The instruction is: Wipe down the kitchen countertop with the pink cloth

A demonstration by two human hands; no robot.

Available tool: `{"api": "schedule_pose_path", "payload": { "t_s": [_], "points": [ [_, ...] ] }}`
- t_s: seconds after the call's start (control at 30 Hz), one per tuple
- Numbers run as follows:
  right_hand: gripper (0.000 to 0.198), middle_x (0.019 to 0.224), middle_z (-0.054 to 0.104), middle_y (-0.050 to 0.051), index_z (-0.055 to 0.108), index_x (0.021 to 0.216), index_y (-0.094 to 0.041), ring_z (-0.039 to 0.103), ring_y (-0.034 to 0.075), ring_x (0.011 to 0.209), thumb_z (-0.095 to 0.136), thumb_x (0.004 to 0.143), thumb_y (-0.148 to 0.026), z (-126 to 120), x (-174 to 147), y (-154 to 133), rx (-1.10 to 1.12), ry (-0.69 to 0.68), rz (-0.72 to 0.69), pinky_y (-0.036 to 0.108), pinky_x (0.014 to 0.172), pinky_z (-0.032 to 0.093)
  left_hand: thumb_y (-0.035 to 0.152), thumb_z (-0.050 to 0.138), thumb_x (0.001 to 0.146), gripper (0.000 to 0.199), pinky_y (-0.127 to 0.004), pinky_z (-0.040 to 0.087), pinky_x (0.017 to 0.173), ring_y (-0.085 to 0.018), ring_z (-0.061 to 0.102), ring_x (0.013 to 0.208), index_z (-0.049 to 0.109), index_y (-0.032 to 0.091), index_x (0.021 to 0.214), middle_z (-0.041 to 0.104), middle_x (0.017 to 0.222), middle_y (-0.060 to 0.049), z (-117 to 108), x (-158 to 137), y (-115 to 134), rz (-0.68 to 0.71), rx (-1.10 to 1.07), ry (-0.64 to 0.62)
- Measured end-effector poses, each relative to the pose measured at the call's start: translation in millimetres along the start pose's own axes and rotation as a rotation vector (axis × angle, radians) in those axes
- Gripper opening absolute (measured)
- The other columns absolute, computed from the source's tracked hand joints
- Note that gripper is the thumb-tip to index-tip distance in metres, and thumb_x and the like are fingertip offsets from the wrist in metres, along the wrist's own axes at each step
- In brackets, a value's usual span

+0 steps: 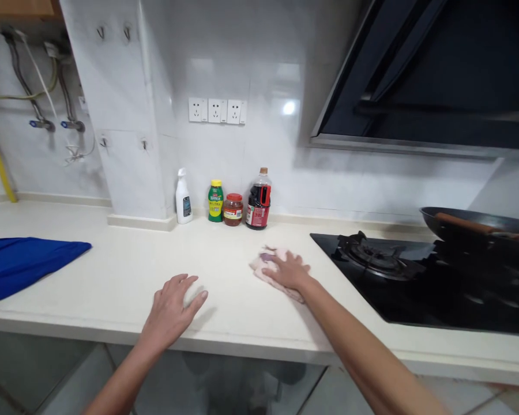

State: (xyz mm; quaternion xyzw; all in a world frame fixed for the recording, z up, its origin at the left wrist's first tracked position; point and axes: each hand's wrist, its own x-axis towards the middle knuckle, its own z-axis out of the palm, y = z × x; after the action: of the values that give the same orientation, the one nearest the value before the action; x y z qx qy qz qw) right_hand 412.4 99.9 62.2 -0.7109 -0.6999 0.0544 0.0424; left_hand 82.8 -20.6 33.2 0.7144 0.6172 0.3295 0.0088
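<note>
My right hand (pixel 289 271) presses a pale pink cloth (pixel 281 287) with a purple patch flat against the white countertop (pixel 225 271), left of the stove. Its fingers lie over the cloth, slightly smeared by motion. Over the counter's front part, my left hand (pixel 173 305) hovers with thumb and fingers apart, and nothing is in it. Behind the cloth, near the wall, stands a large dark sauce bottle (pixel 258 202) with a red handle. Beside that bottle are a red-lidded jar (pixel 233 210) and a green bottle with a yellow cap (pixel 215 202).
A white spray bottle (pixel 183 197) stands by the wall pillar. Blue fabric (pixel 30 262) lies at the left. On the right is a black gas stove (pixel 398 297) with a wok (pixel 467 226) on it, beneath a dark range hood (pixel 432 75). Wall sockets (pixel 217 110) sit above the bottles.
</note>
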Motion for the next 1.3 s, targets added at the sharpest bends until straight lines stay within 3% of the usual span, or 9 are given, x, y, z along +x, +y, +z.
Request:
{"api": "schedule_pose_path", "payload": {
  "t_s": [0.23,0.33,0.43,0.57,0.7,0.9,1.07,1.17,1.3],
  "points": [
    [0.068,0.165,0.014,0.004,0.044,0.144,-0.050,0.009,0.047,0.147,0.052,0.084,-0.079,16,-68,-105,0.133,-0.060,-0.524,0.070,0.110,0.013,0.059,0.043,0.092,0.053,-0.052,0.035,0.112,-0.028,0.046,0.136,0.060,0.027,0.130,0.057,0.143,-0.009,2,6,-10,-0.056,-0.085,0.026],
    [0.050,0.160,0.027,0.005,0.053,0.136,-0.047,0.019,0.044,0.145,0.057,0.089,-0.064,31,-108,-119,0.207,0.057,-0.730,0.068,0.109,0.020,0.059,0.041,0.091,0.055,-0.050,0.035,0.113,-0.027,0.051,0.132,0.063,0.024,0.127,0.063,0.137,-0.008,0,9,-11,-0.046,-0.107,0.024],
    [0.039,0.152,0.040,0.006,0.062,0.125,-0.037,0.031,0.038,0.139,0.063,0.089,-0.052,43,-142,-115,0.241,0.239,-0.811,0.060,0.107,0.032,0.059,0.035,0.091,0.057,-0.048,0.036,0.112,-0.028,0.054,0.128,0.066,0.023,0.123,0.067,0.133,-0.007,-4,9,-10,-0.060,-0.095,0.007],
    [0.041,0.144,0.047,0.007,0.063,0.118,-0.030,0.037,0.035,0.133,0.070,0.084,-0.051,48,-165,-88,0.220,0.408,-0.793,0.053,0.104,0.038,0.060,0.034,0.091,0.056,-0.047,0.039,0.110,-0.029,0.058,0.124,0.072,0.025,0.113,0.072,0.124,-0.006,-9,10,-7,-0.084,-0.013,-0.048],
    [0.042,0.136,0.054,0.006,0.063,0.117,-0.030,0.042,0.031,0.126,0.073,0.082,-0.049,48,-171,-35,0.256,0.492,-0.685,0.049,0.103,0.038,0.060,0.033,0.091,0.055,-0.045,0.041,0.107,-0.030,0.059,0.124,0.074,0.026,0.108,0.073,0.124,-0.004,-15,10,0,-0.073,0.069,-0.072],
    [0.036,0.147,0.048,0.007,0.067,0.119,-0.029,0.036,0.033,0.136,0.060,0.089,-0.048,60,-181,103,0.159,0.614,-0.408,0.051,0.111,0.032,0.059,0.032,0.091,0.057,-0.046,0.040,0.107,-0.031,0.059,0.125,0.074,0.025,0.108,0.072,0.124,-0.005,-18,8,7,-0.081,0.063,-0.082],
    [0.044,0.152,0.042,0.007,0.069,0.116,-0.030,0.029,0.035,0.143,0.063,0.081,-0.057,79,-194,206,0.061,0.609,-0.218,0.054,0.115,0.028,0.061,0.034,0.091,0.055,-0.047,0.036,0.108,-0.031,0.055,0.127,0.073,0.026,0.109,0.071,0.126,-0.004,-15,6,7,-0.075,0.016,-0.110],
    [0.041,0.151,0.041,0.010,0.068,0.115,-0.028,0.026,0.037,0.145,0.066,0.078,-0.046,86,-200,214,-0.031,0.689,-0.132,0.056,0.113,0.029,0.062,0.034,0.092,0.055,-0.048,0.035,0.107,-0.032,0.054,0.127,0.072,0.027,0.110,0.070,0.127,-0.004,-13,5,9,-0.067,0.026,-0.110],
    [0.045,0.147,0.045,0.012,0.065,0.119,-0.028,0.025,0.042,0.143,0.069,0.073,-0.031,85,-202,163,-0.160,0.637,-0.069,0.060,0.109,0.031,0.062,0.036,0.092,0.053,-0.048,0.037,0.104,-0.032,0.055,0.124,0.073,0.027,0.108,0.071,0.124,-0.005,-10,5,11,-0.039,0.061,-0.090]
  ]
}}
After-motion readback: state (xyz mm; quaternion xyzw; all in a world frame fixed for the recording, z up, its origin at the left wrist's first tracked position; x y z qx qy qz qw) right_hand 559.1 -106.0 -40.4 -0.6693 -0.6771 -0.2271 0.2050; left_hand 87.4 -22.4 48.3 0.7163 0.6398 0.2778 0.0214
